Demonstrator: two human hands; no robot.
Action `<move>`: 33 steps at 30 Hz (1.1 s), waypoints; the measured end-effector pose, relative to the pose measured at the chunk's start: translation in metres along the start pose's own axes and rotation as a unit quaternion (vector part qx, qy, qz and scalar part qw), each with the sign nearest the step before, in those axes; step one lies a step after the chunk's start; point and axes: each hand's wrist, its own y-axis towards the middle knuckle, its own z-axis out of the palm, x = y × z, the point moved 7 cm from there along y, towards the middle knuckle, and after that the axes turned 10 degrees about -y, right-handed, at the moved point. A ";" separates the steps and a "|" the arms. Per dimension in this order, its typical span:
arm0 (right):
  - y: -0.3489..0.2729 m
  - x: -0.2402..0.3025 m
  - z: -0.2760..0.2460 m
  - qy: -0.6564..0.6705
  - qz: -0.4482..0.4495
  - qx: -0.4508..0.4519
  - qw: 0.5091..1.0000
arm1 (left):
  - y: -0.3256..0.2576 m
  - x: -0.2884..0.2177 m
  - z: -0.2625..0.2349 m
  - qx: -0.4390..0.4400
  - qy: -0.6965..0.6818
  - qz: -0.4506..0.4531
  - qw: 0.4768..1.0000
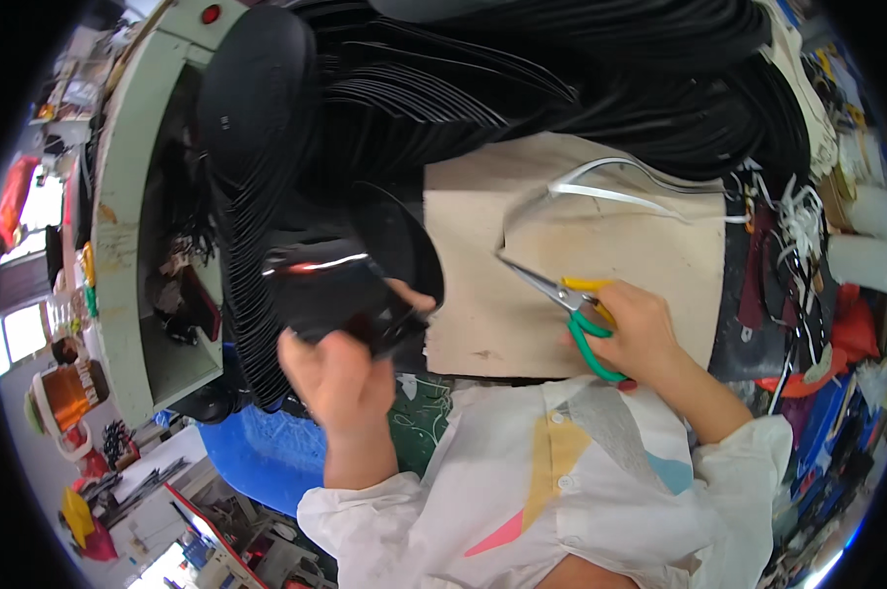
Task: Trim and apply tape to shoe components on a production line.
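Past the white shirt (600, 501), point scissors (568, 296) away, wrapped in right hand (637, 327), toward the near edge of the beige board (468, 319); beyond its left edge, steady the black piece (325, 299), apparently clamped in blurred left hand (340, 381).

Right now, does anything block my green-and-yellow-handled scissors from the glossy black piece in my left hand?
A left finger shows at the glossy black piece, toward the scissors; nothing else visibly stands between.

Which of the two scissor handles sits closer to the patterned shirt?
The green handle of the scissors in the right hand: it loops down toward the shirt, while the yellow handle lies on the far side, away from it.
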 end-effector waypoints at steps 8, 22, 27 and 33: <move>0.014 0.042 -0.021 -0.113 -0.141 0.029 0.983 | 0.128 -0.102 -0.009 0.054 0.668 0.360 0.650; 0.083 0.074 -0.026 -0.007 -0.390 -0.116 0.913 | 0.196 0.008 0.065 0.186 0.467 0.156 0.850; 0.076 0.086 -0.064 0.131 -0.390 -0.098 0.906 | 0.232 0.094 0.164 0.248 0.412 0.181 0.858; 0.079 0.015 -0.121 0.183 -0.181 -0.197 0.946 | 0.231 0.095 0.193 0.286 0.514 0.047 0.807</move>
